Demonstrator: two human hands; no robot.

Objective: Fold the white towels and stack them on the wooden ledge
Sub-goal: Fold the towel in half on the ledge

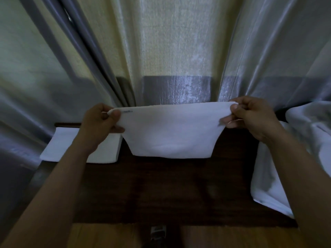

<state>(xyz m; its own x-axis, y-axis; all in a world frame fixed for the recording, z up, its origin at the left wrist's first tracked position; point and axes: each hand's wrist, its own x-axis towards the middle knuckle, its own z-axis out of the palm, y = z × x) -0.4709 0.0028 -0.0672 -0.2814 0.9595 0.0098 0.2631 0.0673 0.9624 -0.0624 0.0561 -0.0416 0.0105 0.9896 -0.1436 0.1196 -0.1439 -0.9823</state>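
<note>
Both my arms reach forward from the lower corners of the view, forearms bare, wrists level with each other above the dark wooden ledge (170, 194). My left hand (102, 122) is curled at the upper left corner of the towel (170, 133), thumb on the near face and fingers behind, pinching the cloth. My right hand (250, 117) does the same at the upper right corner: thumb pressed on the front, index finger bent over the top edge, the other fingers tucked behind. Between the two pinches the top edge runs taut and almost level, and the towel hangs doubled, its lower fold just above the ledge, in front of the curtain (175, 51).

A small dark mark sits near the towel's upper left corner, beside my left thumb; it may be a tag or print, but it is too blurred to read.

Under my left forearm a folded towel (60, 145) lies flat on the ledge's left end. At the right a loose heap of white cloth (308, 140) spreads over the ledge's right end and spills past its edge. Lighter wood floor (107, 235) shows below the ledge.
</note>
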